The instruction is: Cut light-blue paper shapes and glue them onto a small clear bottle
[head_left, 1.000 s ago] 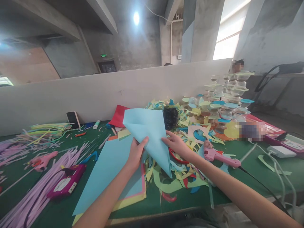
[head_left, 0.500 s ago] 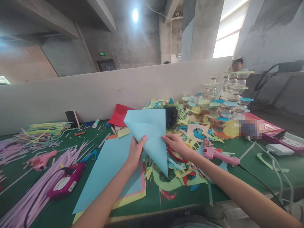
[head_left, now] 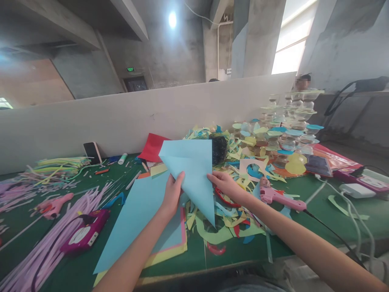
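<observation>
With the left hand (head_left: 172, 194) and right hand (head_left: 224, 183) both pinching the folded blue sheet (head_left: 192, 170) held above the scraps (head_left: 225, 227), the fold probably comes out best if its edges are matched before creasing.

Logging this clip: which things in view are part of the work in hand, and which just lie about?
In hand:
- left hand and right hand, both gripping the folded light-blue paper sheet

Lying about:
- pink glue gun
- flat light-blue paper sheet
- red paper sheet
- black phone
- purple strips
</observation>
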Tool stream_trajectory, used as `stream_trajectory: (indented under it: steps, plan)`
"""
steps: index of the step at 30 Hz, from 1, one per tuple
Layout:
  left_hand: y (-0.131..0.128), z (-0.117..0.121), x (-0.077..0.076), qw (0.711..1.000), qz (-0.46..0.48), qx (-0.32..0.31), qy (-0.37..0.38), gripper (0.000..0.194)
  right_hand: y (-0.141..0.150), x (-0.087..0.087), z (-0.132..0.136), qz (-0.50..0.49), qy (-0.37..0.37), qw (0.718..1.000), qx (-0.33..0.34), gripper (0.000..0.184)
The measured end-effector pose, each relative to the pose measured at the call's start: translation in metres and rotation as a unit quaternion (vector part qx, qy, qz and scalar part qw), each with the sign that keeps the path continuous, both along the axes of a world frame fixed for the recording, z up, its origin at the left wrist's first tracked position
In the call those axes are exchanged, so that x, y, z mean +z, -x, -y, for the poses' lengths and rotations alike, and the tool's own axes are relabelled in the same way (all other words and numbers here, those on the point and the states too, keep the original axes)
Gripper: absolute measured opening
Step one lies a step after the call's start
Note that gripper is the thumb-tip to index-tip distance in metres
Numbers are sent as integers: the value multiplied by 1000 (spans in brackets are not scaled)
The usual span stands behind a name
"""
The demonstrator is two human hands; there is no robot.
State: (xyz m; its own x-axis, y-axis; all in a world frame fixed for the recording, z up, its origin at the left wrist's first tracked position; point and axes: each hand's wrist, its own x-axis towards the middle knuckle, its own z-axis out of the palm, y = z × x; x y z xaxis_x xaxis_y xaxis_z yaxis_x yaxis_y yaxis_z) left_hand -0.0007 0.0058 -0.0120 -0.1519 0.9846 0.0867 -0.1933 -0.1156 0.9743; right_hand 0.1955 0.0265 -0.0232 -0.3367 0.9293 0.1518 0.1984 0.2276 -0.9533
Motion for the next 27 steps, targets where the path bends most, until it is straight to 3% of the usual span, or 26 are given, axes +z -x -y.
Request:
stream_trajectory:
  steps: [10,27]
  plan:
    - [13,-10,-6,998,-25,52,16,44,-1,3,2,-5,-2,1000,6,48]
    - [27,-29,-14,999,5,53,-2,39,-6,-2,-6,54,-59,997,-8,50]
